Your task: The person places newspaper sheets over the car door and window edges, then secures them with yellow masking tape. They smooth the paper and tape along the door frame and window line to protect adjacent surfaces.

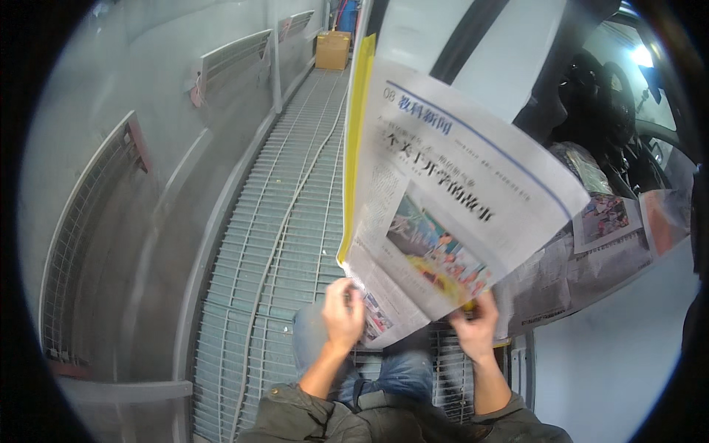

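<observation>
- At the lower edge, 2 forearms in olive-green sleeves rise from the person's body, with jeans point(384, 369) showing between them.
- The left hand point(343, 314) pinches the lower left corner of a newspaper point(450, 199), fingers curled tight onto the paper.
- The right hand point(475, 325) grips the lower right edge of the same sheet, fingers closed on it, thumb on top.
- The newspaper is held up in the air in front of the person, tilted, its printed face with a colour photo toward the camera; a yellow strip point(358, 140) runs along its left edge.
- Under the feet lies a metal grating floor point(288, 244), a long walkway running away ahead, with a thin cable point(295, 199) trailing along it.
- To the left, a grey wall point(133, 244) carries framed mesh panels point(81, 244).
- To the right, a white car body point(613, 354) stands with more newspaper sheets point(583, 258) covering part of it.
- Beyond them, the dark car interior point(605, 103) shows through an opening.
- At the far end of the walkway sits a cardboard box point(332, 50).
</observation>
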The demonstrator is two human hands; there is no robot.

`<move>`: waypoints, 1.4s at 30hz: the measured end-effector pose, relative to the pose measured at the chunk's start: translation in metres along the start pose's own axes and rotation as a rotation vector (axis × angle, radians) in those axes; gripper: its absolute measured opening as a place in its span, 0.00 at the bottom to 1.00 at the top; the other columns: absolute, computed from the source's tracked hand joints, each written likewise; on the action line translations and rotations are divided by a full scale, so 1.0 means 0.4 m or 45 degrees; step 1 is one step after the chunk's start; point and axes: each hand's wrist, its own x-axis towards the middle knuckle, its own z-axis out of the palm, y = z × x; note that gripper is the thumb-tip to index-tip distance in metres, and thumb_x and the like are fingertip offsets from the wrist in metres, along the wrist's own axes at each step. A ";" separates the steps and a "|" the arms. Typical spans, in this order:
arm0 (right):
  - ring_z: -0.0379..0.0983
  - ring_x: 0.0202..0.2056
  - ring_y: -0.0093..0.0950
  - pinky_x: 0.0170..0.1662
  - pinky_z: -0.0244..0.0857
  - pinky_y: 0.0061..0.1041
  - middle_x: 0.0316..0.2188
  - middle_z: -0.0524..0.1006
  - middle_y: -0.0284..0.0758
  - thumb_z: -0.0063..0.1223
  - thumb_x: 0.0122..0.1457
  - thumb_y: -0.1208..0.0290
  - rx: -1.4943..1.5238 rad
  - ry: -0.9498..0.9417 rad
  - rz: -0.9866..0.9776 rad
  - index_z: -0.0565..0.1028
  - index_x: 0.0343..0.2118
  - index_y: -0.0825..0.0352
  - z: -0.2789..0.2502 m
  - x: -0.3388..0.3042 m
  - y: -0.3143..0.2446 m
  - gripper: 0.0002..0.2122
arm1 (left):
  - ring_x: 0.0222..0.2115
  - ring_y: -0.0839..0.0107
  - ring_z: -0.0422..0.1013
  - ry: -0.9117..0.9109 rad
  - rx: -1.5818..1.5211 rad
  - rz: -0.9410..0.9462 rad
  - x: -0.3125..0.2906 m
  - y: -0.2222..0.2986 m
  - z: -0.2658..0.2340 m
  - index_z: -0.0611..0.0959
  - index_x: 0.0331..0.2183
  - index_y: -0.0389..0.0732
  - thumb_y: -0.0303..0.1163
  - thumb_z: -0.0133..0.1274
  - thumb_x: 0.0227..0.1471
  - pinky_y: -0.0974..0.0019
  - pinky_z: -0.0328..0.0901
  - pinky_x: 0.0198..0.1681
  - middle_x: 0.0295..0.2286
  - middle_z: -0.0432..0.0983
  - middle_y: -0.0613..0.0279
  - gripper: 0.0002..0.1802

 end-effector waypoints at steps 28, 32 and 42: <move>0.70 0.54 0.33 0.56 0.66 0.34 0.53 0.74 0.37 0.67 0.53 0.82 0.437 -0.197 -0.019 0.71 0.54 0.67 0.285 0.258 0.526 0.24 | 0.28 0.70 0.78 0.132 0.041 -0.297 0.101 -0.083 -0.017 0.84 0.43 0.35 0.30 0.60 0.56 0.67 0.72 0.33 0.30 0.82 0.54 0.13; 0.71 0.53 0.34 0.56 0.66 0.35 0.51 0.74 0.39 0.64 0.54 0.82 0.560 -0.137 0.012 0.72 0.52 0.68 0.305 0.256 0.524 0.22 | 0.25 0.60 0.78 -0.005 0.333 0.060 0.168 -0.080 -0.036 0.84 0.36 0.36 0.30 0.60 0.53 0.61 0.72 0.29 0.27 0.81 0.52 0.09; 0.69 0.55 0.45 0.59 0.59 0.42 0.50 0.76 0.47 0.56 0.61 0.69 0.004 -0.106 -0.158 0.73 0.52 0.69 0.317 0.245 0.555 0.17 | 0.16 0.55 0.72 -0.142 0.690 0.441 0.225 -0.083 -0.045 0.74 0.19 0.39 0.30 0.60 0.46 0.56 0.66 0.20 0.17 0.71 0.54 0.13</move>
